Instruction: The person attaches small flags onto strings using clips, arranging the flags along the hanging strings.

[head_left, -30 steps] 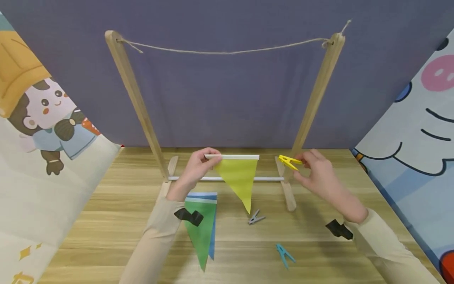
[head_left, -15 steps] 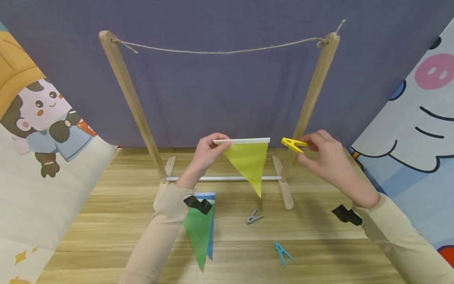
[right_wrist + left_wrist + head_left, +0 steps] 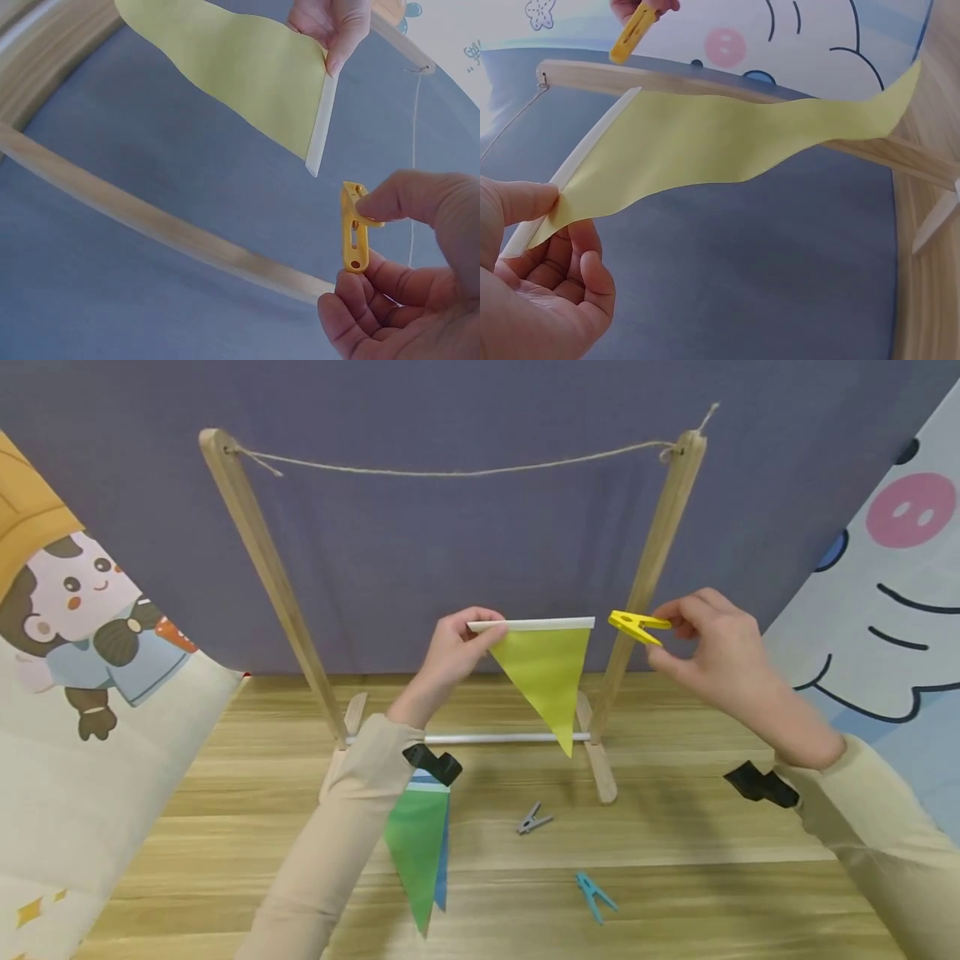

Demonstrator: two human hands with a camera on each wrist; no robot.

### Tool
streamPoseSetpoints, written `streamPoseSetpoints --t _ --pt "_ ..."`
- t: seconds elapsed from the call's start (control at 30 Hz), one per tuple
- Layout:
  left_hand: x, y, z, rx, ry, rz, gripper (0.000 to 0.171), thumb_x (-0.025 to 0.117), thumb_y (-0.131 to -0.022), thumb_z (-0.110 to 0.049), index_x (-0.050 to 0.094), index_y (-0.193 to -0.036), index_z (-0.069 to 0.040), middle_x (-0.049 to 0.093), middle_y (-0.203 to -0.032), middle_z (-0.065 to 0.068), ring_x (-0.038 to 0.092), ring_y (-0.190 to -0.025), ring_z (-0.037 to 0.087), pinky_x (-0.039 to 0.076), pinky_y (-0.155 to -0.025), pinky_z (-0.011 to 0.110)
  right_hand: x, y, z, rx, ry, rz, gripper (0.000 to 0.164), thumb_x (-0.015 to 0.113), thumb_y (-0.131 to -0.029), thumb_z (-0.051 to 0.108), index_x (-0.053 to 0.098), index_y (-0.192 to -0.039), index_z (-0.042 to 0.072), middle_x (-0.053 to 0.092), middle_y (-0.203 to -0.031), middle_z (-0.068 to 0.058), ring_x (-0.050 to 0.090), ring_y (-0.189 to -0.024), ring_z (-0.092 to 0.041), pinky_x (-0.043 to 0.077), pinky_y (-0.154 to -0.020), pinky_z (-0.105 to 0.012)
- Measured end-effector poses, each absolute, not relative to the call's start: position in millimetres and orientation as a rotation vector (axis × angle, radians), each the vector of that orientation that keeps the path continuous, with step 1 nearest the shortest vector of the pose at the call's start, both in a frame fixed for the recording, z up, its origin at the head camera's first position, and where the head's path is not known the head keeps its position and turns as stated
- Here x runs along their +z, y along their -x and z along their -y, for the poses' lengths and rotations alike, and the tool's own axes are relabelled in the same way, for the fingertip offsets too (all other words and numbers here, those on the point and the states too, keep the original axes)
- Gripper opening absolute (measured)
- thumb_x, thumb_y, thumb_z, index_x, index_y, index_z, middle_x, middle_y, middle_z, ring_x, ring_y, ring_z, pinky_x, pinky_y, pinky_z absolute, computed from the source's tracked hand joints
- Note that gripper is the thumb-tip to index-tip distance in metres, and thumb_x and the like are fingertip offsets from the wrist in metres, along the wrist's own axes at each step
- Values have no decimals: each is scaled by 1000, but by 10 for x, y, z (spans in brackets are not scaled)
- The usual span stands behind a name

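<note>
Left hand (image 3: 454, 653): pinches the yellow triangle flag (image 3: 547, 664) by its white top strip (image 3: 547, 624).
Right hand (image 3: 722, 647): pinches the yellow plastic clip (image 3: 637, 631), near the flag.
Flag: lower than the thin tan string (image 3: 450, 473).

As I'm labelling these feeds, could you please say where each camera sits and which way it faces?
Head: head-worn, looking forward and down at the wooden frame; left hand, right hand and sleeves show.
Left wrist: on that wrist, facing the yellow pennant; both hands partly show.
Right wrist: on that wrist, facing the yellow clothespin; both hands partly show.
Both wrist views share pennant and clothespin.
</note>
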State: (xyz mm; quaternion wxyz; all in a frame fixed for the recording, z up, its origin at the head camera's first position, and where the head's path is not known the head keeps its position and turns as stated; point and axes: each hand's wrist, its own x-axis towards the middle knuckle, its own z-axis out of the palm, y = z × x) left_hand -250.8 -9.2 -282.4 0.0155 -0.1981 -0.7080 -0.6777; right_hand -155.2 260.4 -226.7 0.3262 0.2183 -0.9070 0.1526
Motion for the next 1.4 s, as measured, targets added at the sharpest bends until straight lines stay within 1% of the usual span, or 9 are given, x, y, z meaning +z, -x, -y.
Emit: streamPoseSetpoints --t 0.1,0.23,0.4,0.57,0.63,0.77,0.87,1.17,1.4 --pt "-2729 2532 34 -2117 621 2160 14 65 -88 -8 64 -95 4 57 -77 -3 48 -64 8 40 -57 20 -2178 1567 -2621 381 -579 2372 28 75 -69 -4 63 -94 -7 54 -83 -19 53 -71 -28 41 -62 -34" --pt "-2608 2547 -15 -2159 651 2089 13 64 -88 -4 63 -95 7 57 -75 -3 47 -63 8 40 -57 20 -2065 1577 -2627 356 -586 2372 28 75 -69 -2 63 -95 -6 55 -84 -18 53 -71 -28 39 -63 -30" --pt "-2468 2564 -66 -2178 667 2051 12 63 -88 -4 63 -95 6 57 -75 -2 48 -64 9 40 -58 20 -1917 1586 -2607 326 -590 2365 27 74 -71 -1 62 -94 -7 57 -85 -17 55 -73 -27 41 -63 -27" --pt "-2332 2598 -134 -2188 653 2016 12 65 -88 -4 63 -94 6 56 -72 -3 47 -63 8 39 -58 20 -1785 1598 -2601 334 -573 2358 26 72 -72 -2 63 -96 -7 60 -86 -17 56 -74 -27 36 -65 -15" --pt "-2280 2612 -159 -2205 641 2005 11 65 -88 -4 63 -94 5 55 -71 -3 46 -62 8 39 -57 20 -1739 1602 -2601 324 -566 2358 26 71 -72 -2 63 -96 -7 60 -86 -17 56 -74 -28 36 -65 -14" --pt "-2179 2641 -200 -2211 628 1999 11 64 -88 -5 63 -94 4 54 -72 -2 45 -63 9 38 -58 20 -1651 1620 -2602 296 -536 2363 27 71 -73 -1 63 -98 -7 59 -87 -19 56 -75 -30 38 -65 -21" --pt "-2108 2658 -229 -2195 635 2004 12 64 -88 -6 64 -95 4 54 -73 -2 45 -63 8 37 -58 20 -1588 1631 -2609 287 -523 2356 27 71 -74 0 63 -99 -7 59 -88 -19 56 -75 -31 38 -65 -22" --pt "-1918 2686 -313 -2138 657 1998 13 64 -88 -7 64 -97 3 54 -73 -3 46 -66 8 37 -58 19 -1419 1657 -2622 279 -525 2365 28 69 -75 -1 62 -102 -8 57 -90 -20 55 -77 -30 32 -67 -11" --pt "-1767 2707 -369 -2173 600 1992 12 65 -88 -7 64 -96 1 54 -73 -2 46 -66 9 37 -58 19 -1322 1690 -2621 250 -562 2330 28 68 -77 1 62 -102 -8 58 -92 -20 55 -77 -31 33 -69 -14"
